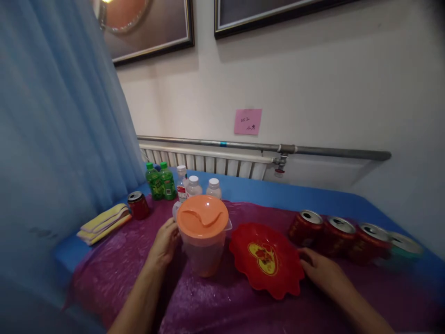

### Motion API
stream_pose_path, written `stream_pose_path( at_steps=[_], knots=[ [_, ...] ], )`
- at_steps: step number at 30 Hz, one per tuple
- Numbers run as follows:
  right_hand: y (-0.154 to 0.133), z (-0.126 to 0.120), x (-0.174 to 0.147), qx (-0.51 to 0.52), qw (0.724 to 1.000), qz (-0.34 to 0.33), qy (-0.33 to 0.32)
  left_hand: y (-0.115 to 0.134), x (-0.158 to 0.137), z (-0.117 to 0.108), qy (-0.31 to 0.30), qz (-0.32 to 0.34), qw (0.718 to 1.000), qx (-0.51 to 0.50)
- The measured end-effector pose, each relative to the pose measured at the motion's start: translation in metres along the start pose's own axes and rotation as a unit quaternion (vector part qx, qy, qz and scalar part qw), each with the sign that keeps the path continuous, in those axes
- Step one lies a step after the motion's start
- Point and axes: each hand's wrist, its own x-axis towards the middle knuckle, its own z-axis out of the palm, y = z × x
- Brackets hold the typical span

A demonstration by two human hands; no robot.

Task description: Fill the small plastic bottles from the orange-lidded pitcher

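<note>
In the middle stands a clear plastic pitcher (205, 255) with an orange lid, its handle toward the back left. My left hand (167, 243) is curled at the pitcher's left side by the handle; its fingertips are partly hidden. Right of the pitcher is a red plate (243, 260) with a scalloped edge and a yellow printed centre. My right hand (318, 269) grips this plate by its right rim, fingers partly hidden. The plate's left edge is close to the pitcher.
Behind the pitcher stand green bottles (167, 183) and white-capped bottles (213, 188). A red can (138, 206) and folded yellow cloth (104, 225) lie left. Several cans (339, 234) line the right. Purple plastic sheeting (205, 306) covers the blue table (278, 192). A curtain (62, 116) hangs left.
</note>
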Motion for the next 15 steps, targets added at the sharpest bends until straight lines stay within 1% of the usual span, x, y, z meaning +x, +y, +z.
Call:
stream_pose_path(
  at_steps=[2, 3, 4, 6, 8, 10, 11, 13, 15],
  knots=[
    [0.003, 0.002, 0.002, 0.007, 1.000, -0.005, 0.002, 0.017, 0.003, -0.018, 0.066, 0.065, 0.994, 0.066],
    [0.004, 0.002, 0.002, 0.010, 1.000, -0.007, 0.003, 0.028, 0.007, -0.028, 0.108, 0.098, 0.984, 0.104],
    [0.004, 0.001, 0.002, 0.012, 1.000, -0.008, 0.003, 0.040, 0.012, -0.038, 0.155, 0.128, 0.969, 0.144],
    [0.003, 0.000, 0.002, 0.012, 1.000, -0.006, 0.003, 0.064, 0.028, -0.057, 0.245, 0.171, 0.927, 0.228],
    [0.003, -0.001, 0.001, 0.011, 1.000, -0.005, 0.002, 0.083, 0.045, -0.072, 0.305, 0.185, 0.885, 0.298],
    [0.003, -0.002, 0.002, 0.013, 1.000, -0.007, 0.004, 0.093, 0.062, -0.084, 0.330, 0.175, 0.860, 0.346],
    [0.003, -0.001, 0.002, 0.016, 1.000, -0.007, 0.005, 0.094, 0.069, -0.088, 0.331, 0.164, 0.857, 0.360],
    [0.004, -0.001, 0.002, 0.021, 1.000, -0.003, 0.012, 0.092, 0.079, -0.094, 0.321, 0.140, 0.862, 0.367],
    [0.006, 0.001, 0.003, 0.025, 0.999, -0.001, 0.022, 0.087, 0.084, -0.097, 0.301, 0.126, 0.881, 0.343]
  ],
)
